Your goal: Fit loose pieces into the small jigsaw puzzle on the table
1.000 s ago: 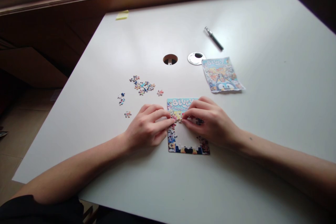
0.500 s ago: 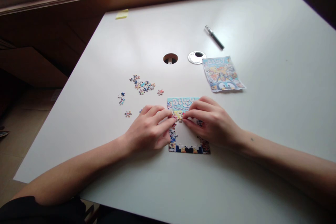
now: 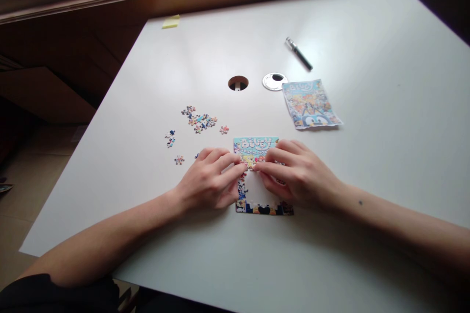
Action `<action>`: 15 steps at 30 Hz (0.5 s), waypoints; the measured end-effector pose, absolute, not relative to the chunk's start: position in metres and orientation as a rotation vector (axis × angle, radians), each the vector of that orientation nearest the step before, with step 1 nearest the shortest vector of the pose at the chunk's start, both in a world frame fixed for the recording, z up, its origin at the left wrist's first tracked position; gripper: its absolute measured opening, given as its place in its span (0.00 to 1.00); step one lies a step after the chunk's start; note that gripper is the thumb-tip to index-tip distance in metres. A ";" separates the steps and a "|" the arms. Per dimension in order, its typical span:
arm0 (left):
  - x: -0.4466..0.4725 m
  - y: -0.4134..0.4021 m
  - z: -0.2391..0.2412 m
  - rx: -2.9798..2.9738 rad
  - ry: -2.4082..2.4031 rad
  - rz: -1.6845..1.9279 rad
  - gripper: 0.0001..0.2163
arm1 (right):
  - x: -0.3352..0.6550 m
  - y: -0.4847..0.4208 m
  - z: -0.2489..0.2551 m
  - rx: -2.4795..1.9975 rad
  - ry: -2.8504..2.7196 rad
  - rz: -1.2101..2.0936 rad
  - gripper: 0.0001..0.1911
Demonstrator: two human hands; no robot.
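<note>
A partly assembled jigsaw puzzle lies flat on the table, with a bare pale area inside its lower half. My left hand is at its left side, fingers bent together and their tips on the border pieces. From the right, my right hand covers part of the puzzle. Its bent index fingertip presses at a small jigsaw piece on the lower edge of the yellow rows; the thumb is lower and partly hidden. The fingertips of both hands nearly meet there.
Loose jigsaw pieces lie left of the puzzle, with a single piece nearer my left arm. A creased picture sheet rests at the back right, beside a metal ring cover, a cable hole and a marker.
My right fingers have shifted slightly, the index fingertip moving left and down and the thumb dropping back. More of the puzzle's red and yellow pieces shows. My left hand stays in place.
</note>
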State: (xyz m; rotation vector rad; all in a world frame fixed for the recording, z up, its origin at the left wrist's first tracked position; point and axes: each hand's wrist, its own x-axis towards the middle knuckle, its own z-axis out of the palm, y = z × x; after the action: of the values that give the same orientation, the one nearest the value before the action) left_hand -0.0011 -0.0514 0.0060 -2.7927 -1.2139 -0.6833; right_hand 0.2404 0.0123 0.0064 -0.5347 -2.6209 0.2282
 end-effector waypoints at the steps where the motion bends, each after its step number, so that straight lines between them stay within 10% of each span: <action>1: -0.001 -0.051 0.006 -2.797 -1.220 -0.673 0.15 | 0.241 0.013 0.005 -0.522 -2.613 0.250 0.06; 15: -0.002 -0.052 0.003 -2.802 -1.259 -0.631 0.15 | 0.242 0.016 0.000 -0.540 -2.489 0.399 0.09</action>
State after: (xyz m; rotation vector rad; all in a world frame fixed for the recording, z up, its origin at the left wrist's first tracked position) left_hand -0.0024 -0.0515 0.0031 -2.8018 -1.2593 -0.6310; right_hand 0.2416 0.0164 0.0001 -0.5398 -2.4892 0.3990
